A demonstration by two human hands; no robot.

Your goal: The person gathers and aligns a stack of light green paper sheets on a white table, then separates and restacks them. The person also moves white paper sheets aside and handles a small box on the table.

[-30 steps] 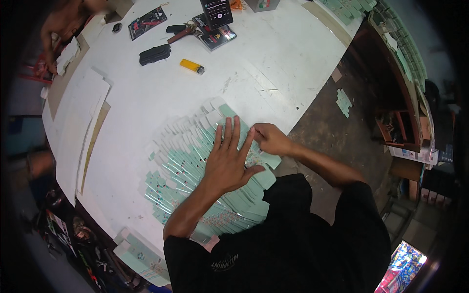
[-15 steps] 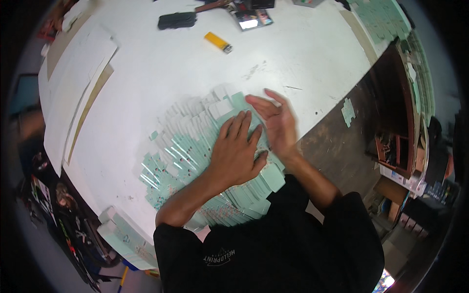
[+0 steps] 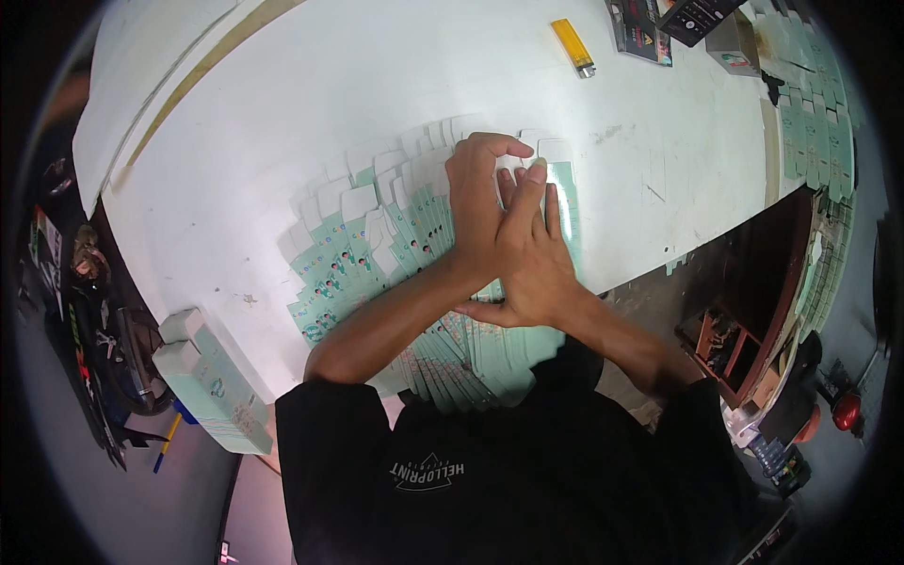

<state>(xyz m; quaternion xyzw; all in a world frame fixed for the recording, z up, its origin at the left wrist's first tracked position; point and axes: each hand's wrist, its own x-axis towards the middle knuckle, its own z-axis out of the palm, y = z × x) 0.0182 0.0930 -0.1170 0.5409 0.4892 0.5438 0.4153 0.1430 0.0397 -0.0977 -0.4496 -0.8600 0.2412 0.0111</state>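
Observation:
A fanned-out spread of flat, mint-green printed cartons (image 3: pixel 331 273) with white end flaps lies on the white table in front of me. My left hand (image 3: pixel 478 193) is over the upper middle of the spread, its fingers bent into a C with a gap between finger and thumb tips. Nothing shows in that gap. Crossing close against it, my right hand (image 3: pixel 539 268) rests on the cartons with fingers stretched and thumb out to the left. The hands overlap, so part of the right fingers and the cartons beneath are hidden.
At the left table edge stands a bundle of green cartons (image 3: pixel 212 386). A yellow lighter (image 3: pixel 573 47) and dark flat boxes (image 3: pixel 640 30) lie at the back. More green cartons (image 3: pixel 815 141) are at far right, above a brown wooden cabinet (image 3: pixel 753 273).
The view has shifted. My right hand, raised beside the spread before, has come down onto the cartons. My left hand has gone from lying flat to bent fingers. The cartons' fan looks rearranged.

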